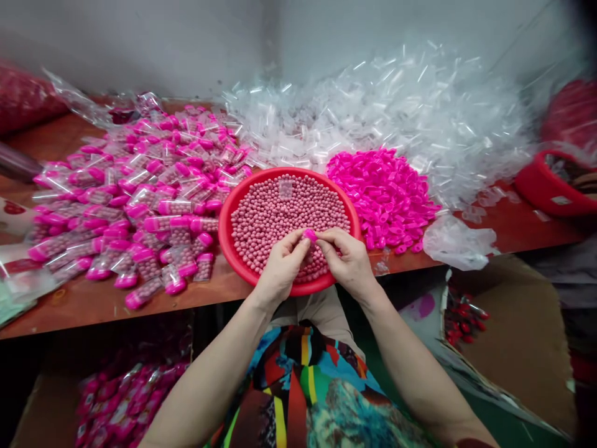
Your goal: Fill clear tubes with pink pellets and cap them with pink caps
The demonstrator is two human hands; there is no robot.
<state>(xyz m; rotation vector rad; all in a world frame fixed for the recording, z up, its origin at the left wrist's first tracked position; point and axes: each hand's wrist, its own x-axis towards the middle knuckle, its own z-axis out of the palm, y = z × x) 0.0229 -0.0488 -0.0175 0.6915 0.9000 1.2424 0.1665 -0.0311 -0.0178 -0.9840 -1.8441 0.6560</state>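
Note:
Over a red basin [227,239] of small pink beads [280,214], my two hands meet fingertip to fingertip. My left hand [283,264] pinches a bright pink plastic cap [310,235] between thumb and fingers. From the other side my right hand [349,260] is closed, its thumb and finger pressed at the same cap. Whether anything else sits under the cap is hidden by the fingers. A small clear plastic piece [285,188] lies on the beads near the basin's far side. Right of the basin is a heap of loose pink caps [385,199].
Left on the table [102,305] lies a pile of bead-filled clear bottles with pink caps [140,199]. Clear empty tubes [396,112] are heaped at the back. A crumpled plastic bag [459,242], a red container [555,193] and a cardboard box [517,330] stand on the right.

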